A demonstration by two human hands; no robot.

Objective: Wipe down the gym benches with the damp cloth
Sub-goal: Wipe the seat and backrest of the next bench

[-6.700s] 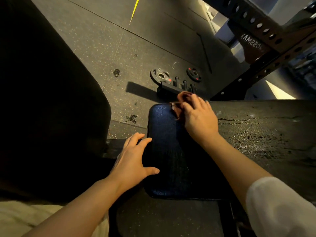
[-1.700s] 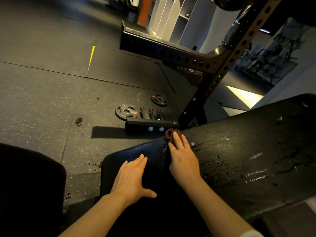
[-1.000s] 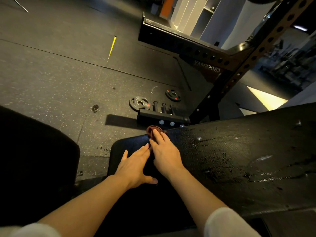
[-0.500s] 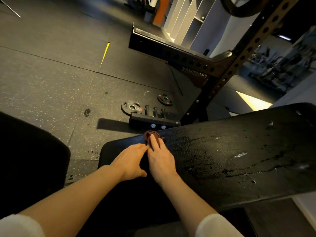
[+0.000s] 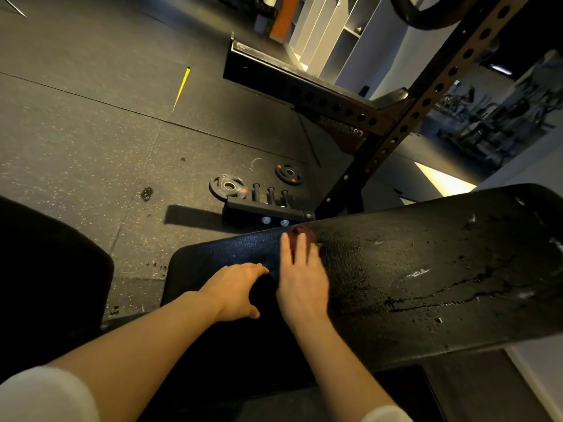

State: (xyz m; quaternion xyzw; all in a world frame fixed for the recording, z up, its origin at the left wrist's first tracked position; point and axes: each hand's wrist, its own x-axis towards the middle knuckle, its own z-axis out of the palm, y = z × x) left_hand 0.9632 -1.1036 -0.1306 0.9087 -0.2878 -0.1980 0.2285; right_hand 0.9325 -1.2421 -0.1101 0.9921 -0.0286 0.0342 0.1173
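Damp cloth (image 5: 300,231): small reddish-brown wad at frame centre, on the far edge of the black bench pad (image 5: 426,269), mostly hidden under the fingertips. Right hand (image 5: 300,278) lies flat on the pad, fingers (image 5: 301,248) straight and a little motion-blurred, pressing the cloth down; nothing curled round it. Left hand (image 5: 236,289) sits just left of the right one, palm down on the darker seat section (image 5: 213,257) of the same bench, fingers relaxed and extended, thumb splayed toward the lower edge, holding nothing. The two hands are near but not touching.

Pad surface right of the right hand is wet: glossy streaks and droplets running toward the right edge of the frame, plus a few scuffs.

White sleeves (image 5: 45,394) at the bottom corners.

Beyond the bench, upper centre: speckled rubber floor (image 5: 91,132), two small weight plates (image 5: 228,186) lying flat, beside a black rack foot (image 5: 262,213) with short pegs. Perforated rack upright (image 5: 420,99) runs diagonally to upper right. Yellow floor mark (image 5: 181,88) upper left of centre. Dark rounded pad (image 5: 45,284) fills the left edge.
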